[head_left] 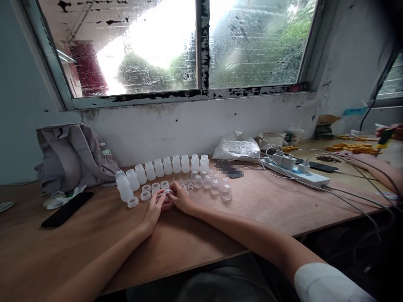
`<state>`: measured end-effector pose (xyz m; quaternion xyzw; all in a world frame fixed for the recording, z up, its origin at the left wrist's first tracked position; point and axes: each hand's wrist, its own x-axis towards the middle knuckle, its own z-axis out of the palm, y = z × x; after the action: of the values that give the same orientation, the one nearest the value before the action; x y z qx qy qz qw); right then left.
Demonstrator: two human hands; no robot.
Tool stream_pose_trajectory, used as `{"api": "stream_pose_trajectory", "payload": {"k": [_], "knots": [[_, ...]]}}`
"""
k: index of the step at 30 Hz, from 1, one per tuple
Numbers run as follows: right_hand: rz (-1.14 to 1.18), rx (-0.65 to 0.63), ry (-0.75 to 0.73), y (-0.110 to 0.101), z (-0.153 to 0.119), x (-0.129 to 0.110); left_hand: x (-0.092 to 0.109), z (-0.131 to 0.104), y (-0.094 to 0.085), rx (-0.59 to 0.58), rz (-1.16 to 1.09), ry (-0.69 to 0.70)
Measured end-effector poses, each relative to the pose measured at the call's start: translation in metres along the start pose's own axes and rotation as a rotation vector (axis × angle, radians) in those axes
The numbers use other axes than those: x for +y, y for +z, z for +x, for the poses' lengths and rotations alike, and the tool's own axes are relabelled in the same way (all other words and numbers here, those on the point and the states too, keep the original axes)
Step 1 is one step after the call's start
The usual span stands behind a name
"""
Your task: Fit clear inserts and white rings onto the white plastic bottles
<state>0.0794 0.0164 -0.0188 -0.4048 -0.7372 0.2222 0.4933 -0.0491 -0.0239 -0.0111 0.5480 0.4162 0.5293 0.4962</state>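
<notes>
Left hand [156, 204]: fingers bent, grasping the near-left side of a pale ring [168, 191]. Right hand [180, 198]: fingers curled inward, gripping the same ring from the right. Ring, one: whitish, translucent, round, partly hidden from me by fingers; held between both hands at the brown tabletop [204, 228]. Loose collars [145, 195], several: squat, open-centred, just left of and behind the hands. Bottles [159, 167], one curved row: frosted white, waisted, standing beyond the collars. Clear caps [226, 193], a group: I see them right of the hands.
</notes>
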Motion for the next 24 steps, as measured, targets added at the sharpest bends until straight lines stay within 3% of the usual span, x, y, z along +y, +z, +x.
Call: {"api": "stream_pose_trajectory", "payload": {"k": [4, 9, 24], "knots": [[-0.043, 0.011, 0.007, -0.003, 0.002, 0.006, 0.006, -0.007, 0.002, -0.062, 0.022, -0.055], [-0.072, 0.01, -0.007, -0.002, 0.003, 0.012, 0.01, -0.008, -0.001, -0.06, 0.036, -0.139], [-0.101, 0.024, 0.061, -0.002, 0.001, 0.012, 0.009, -0.007, -0.005, -0.139, 0.26, -0.014]]}}
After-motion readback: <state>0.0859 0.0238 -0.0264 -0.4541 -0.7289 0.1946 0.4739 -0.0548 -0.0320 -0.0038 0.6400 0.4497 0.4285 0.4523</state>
